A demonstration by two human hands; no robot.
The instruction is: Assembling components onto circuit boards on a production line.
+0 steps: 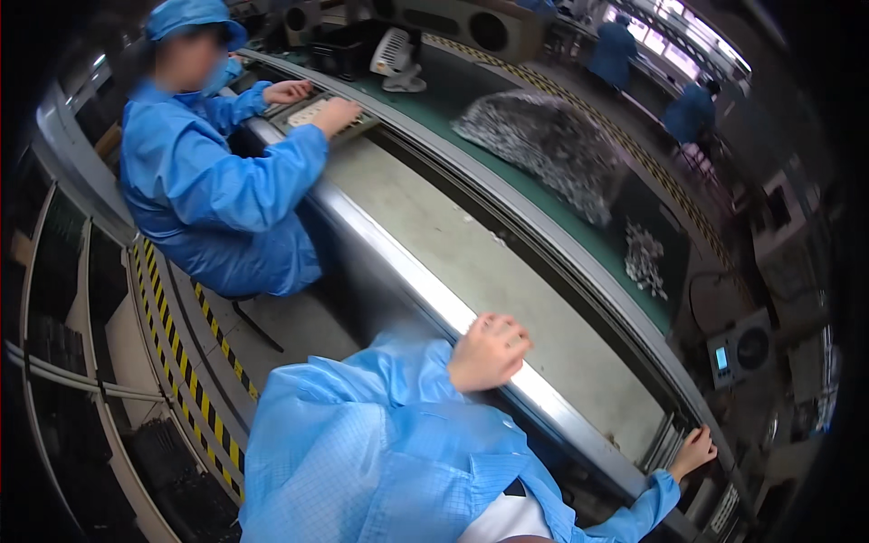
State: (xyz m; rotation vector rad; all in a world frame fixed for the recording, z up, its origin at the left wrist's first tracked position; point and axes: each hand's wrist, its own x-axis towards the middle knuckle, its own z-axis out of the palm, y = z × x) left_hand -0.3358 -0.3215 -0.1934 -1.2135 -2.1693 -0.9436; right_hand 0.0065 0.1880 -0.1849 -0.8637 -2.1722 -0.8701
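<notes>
- Bars of grey metal (667, 443) lie at the lower right of the frame, across the end of the pale belt (543, 317); whether they are loose or fixed cannot be told.
- Right hand (694, 452) is just beside their outer end, by the far rail (593, 270), with fingers bent in a narrow curl; I cannot tell whether it grips anything.
- Left hand (491, 351) is at the middle of the frame, over the near rail (421, 283), fingers loosely curled; nothing shows in it, though the palm is hidden.
- Handling, as a judgement: the bars look stiff and hard, probably smooth enough to slip under dry fingertips, and not easily broken. Their weight is hard to judge; if loose, they would likely feel solid rather than light.
- Best hold would probably be at the two ends, with fingers kept out of the narrow slots between them, where skin could get pinched.
- Upper right of centre, a crumpled clear bag (543, 145) sits on the green surface (453, 104), with small pale pieces (644, 258) near it.
- Upper left, a co-worker (213, 190) in blue has both hands at a tray (360, 127).
</notes>
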